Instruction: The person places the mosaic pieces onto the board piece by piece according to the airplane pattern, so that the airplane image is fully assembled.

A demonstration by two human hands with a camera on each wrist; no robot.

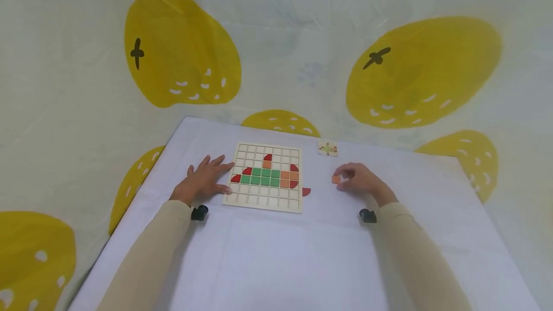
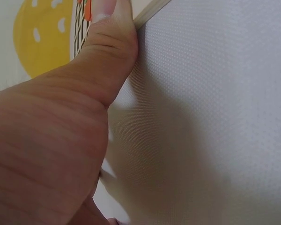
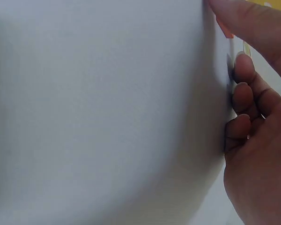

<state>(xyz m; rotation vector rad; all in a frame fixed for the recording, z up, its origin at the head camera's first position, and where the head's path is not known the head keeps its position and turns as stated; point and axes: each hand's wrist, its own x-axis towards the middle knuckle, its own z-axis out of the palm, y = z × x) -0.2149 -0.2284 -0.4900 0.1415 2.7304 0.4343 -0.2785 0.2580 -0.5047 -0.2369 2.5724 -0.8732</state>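
A pale gridded board (image 1: pixel 263 201) lies on the table, with green square tiles (image 1: pixel 265 177), orange square tiles (image 1: pixel 285 179) and red curved pieces (image 1: pixel 235 178) set in its cells. My left hand (image 1: pixel 202 180) spreads its fingers at the board's left edge; in the left wrist view its thumb (image 2: pixel 110 44) presses on the board's rim. To the right of the board, my right hand (image 1: pixel 360 181) pinches an orange square tile (image 1: pixel 335 179) between thumb and fingers. Only a sliver of that tile (image 3: pixel 225 29) shows in the right wrist view, beside the thumb.
A loose red curved piece (image 1: pixel 306 191) lies just off the board's right edge. Behind the right hand, a small card (image 1: pixel 328 149) bears a similar coloured pattern. The white-covered table (image 1: pixel 276 258) meets a hanging cloth (image 1: pixel 294 61) with yellow fruit prints at the back.
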